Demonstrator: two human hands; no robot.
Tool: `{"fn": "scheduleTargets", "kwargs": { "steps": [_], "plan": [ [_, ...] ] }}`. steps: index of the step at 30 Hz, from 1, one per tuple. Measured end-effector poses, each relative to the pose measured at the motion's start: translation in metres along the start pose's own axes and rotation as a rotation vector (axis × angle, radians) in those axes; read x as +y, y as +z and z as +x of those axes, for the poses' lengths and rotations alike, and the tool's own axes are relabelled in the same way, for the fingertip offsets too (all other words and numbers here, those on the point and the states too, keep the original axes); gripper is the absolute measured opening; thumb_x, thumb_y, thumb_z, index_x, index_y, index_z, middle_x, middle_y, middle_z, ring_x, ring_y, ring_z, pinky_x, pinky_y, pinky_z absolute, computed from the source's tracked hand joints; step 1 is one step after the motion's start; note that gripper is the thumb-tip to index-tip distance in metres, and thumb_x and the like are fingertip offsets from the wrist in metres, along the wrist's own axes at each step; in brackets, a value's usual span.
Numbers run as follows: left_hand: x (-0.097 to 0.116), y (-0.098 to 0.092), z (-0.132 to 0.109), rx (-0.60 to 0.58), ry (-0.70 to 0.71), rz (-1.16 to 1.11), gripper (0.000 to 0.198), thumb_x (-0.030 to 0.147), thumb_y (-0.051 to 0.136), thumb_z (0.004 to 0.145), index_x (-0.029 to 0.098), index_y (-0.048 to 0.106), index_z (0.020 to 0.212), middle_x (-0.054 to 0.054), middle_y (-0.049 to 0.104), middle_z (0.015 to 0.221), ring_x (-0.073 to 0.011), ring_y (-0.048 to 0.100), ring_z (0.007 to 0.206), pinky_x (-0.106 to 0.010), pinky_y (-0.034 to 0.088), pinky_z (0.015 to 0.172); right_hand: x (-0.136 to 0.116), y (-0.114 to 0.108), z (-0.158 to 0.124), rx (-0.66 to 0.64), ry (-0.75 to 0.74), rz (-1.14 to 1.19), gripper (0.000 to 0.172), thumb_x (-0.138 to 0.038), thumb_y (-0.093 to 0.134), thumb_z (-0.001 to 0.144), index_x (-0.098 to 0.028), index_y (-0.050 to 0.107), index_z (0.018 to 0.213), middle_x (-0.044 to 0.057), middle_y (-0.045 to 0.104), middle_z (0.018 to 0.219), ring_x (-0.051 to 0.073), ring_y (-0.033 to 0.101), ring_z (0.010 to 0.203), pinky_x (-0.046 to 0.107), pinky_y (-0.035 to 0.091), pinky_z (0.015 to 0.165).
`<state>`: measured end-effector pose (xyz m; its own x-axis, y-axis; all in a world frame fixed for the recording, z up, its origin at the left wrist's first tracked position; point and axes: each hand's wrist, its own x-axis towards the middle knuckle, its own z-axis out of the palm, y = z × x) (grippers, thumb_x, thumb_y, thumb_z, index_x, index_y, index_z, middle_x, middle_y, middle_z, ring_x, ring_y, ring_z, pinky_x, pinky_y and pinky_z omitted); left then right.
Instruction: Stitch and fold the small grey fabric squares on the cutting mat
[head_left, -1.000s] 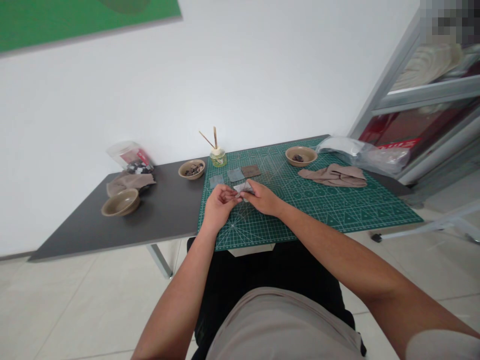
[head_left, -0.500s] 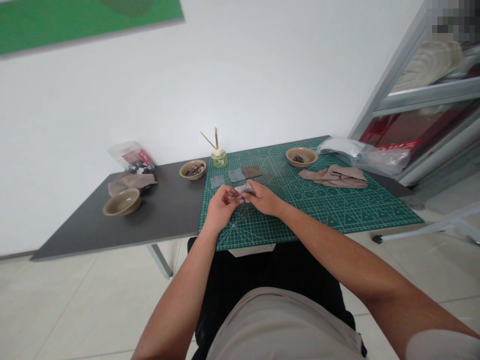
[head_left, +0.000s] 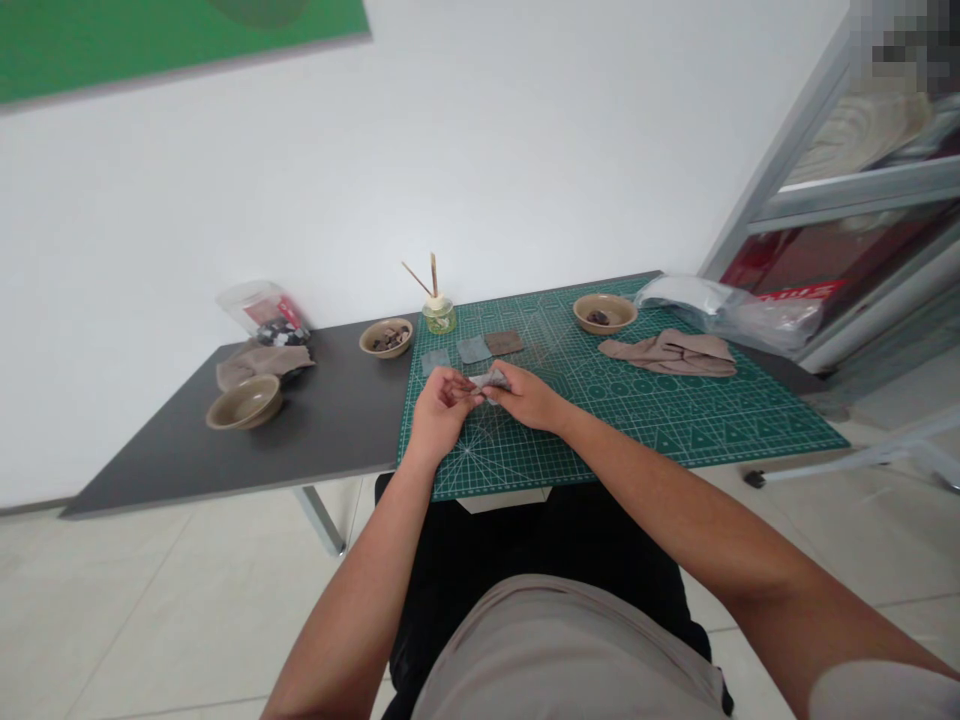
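Note:
My left hand (head_left: 437, 410) and my right hand (head_left: 525, 396) meet over the green cutting mat (head_left: 645, 410), fingers pinched together on a small grey piece of fabric (head_left: 489, 379). Both hands hold it just above the mat. Just beyond them lie three small squares on the mat: two grey (head_left: 435, 361) (head_left: 472, 349) and a brown one (head_left: 503, 342). A little glass jar with sticks (head_left: 438, 312) stands at the mat's far left corner.
A dark table (head_left: 315, 430) carries tan bowls (head_left: 385, 337) (head_left: 246, 402) (head_left: 604, 312), a beige cloth (head_left: 667, 352), a clear plastic bag (head_left: 720, 305) at the right, and a plastic container (head_left: 259, 312) at the left. A metal shelf (head_left: 862, 190) stands at right.
The grey fabric piece between my fingers has been squeezed into a smaller, more crumpled shape; my hands stay in the same spot.

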<state>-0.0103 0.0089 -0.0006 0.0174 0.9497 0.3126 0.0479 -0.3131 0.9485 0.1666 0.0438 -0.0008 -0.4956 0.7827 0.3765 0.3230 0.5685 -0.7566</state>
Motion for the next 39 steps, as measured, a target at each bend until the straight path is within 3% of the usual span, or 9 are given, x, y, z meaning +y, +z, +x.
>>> {"fn": "scheduleTargets", "kwargs": {
  "steps": [6,13,39],
  "plan": [
    [0.0009,-0.0006,0.0002,-0.021,-0.015,0.008,0.031,0.024,0.079,0.067,0.022,0.052,0.083,0.005,0.061,0.070,-0.0108,0.057,0.063,-0.024,0.044,0.061,-0.0003,0.0002,-0.0002,0.015,-0.008,-0.002,0.022,-0.034,0.056,0.088,-0.024,0.040,0.078,-0.003,0.049,0.073,0.016,0.047,0.070,0.029,0.034,0.067],
    [0.0004,-0.0013,0.0002,-0.001,-0.006,0.004,0.033,0.026,0.082,0.066,0.021,0.054,0.083,0.002,0.066,0.081,-0.0115,0.060,0.068,-0.027,0.047,0.066,-0.0026,0.0000,-0.0015,0.033,-0.018,-0.004,0.021,-0.036,0.055,0.089,-0.024,0.040,0.081,-0.003,0.049,0.072,0.016,0.047,0.070,0.029,0.034,0.067],
    [-0.0008,-0.0025,0.0000,-0.007,0.027,0.021,0.031,0.026,0.081,0.068,0.020,0.054,0.082,0.003,0.065,0.077,-0.0105,0.059,0.065,-0.026,0.048,0.064,-0.0026,0.0009,-0.0025,0.050,-0.045,0.015,0.019,-0.036,0.056,0.091,-0.023,0.045,0.083,-0.002,0.052,0.073,0.016,0.049,0.070,0.029,0.036,0.067]
  ]
}}
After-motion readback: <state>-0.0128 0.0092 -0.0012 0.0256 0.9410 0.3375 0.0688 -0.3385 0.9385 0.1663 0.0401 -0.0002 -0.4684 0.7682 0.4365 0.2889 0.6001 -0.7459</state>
